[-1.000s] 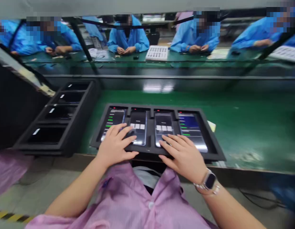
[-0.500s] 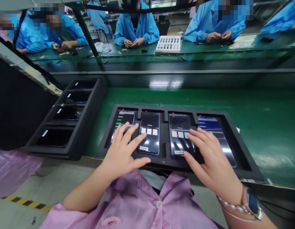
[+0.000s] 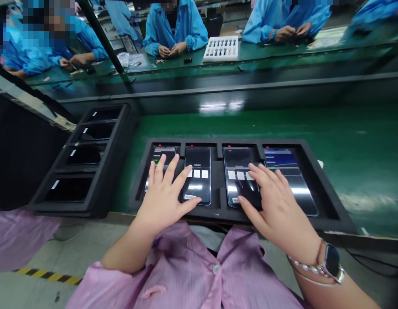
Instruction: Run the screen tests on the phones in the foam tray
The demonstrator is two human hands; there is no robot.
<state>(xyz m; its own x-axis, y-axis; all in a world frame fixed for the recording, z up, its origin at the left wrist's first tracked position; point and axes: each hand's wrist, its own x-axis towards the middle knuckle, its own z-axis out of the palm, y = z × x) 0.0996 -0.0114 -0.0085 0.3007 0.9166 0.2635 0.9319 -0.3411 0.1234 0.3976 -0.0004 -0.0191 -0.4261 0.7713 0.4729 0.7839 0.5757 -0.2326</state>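
Observation:
Several lit smartphones lie in the slots of a black foam tray [image 3: 218, 213] in front of me. My left hand [image 3: 165, 195] is spread over the leftmost phone [image 3: 166, 150], covering much of it. Its thumb reaches the lower part of the second phone [image 3: 199, 189], whose screen shows white squares. My right hand [image 3: 276, 201] hovers with fingers apart over the right side of the third phone [image 3: 239, 182], which also shows white squares. Partly behind that hand is the rightmost phone [image 3: 293, 171], with a blue screen. Whether the fingertips touch the glass, I cannot tell.
Another black foam tray [image 3: 104, 171] with several dark phones stands to the left. Beyond a ledge, co-workers in blue coats sit at a green bench with a white parts tray [image 3: 221, 49]. At the far left edge hangs a pink sleeve [image 3: 22, 240].
The whole view has shifted slightly. My left hand stays spread over the left phones. My right hand has moved a little leftward over the third phone.

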